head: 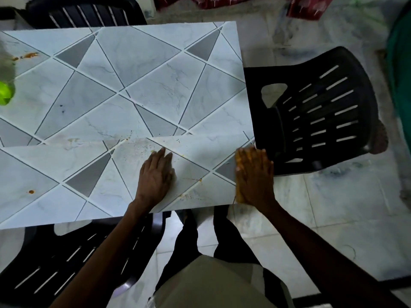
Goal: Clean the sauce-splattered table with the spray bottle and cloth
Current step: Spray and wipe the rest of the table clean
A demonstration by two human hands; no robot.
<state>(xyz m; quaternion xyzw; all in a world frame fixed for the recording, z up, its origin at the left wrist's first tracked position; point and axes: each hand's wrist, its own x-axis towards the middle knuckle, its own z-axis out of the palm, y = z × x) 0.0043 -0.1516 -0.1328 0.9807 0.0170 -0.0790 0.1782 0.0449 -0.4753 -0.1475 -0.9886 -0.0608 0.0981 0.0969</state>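
A black slatted chair stands on pale marble floor.

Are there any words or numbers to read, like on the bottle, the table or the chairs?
None can be read.
The spray bottle at the left edge is blurred and cut off, so no label shows.
The table has only lines, triangles and sauce spots.
The black chair on the right is plain.
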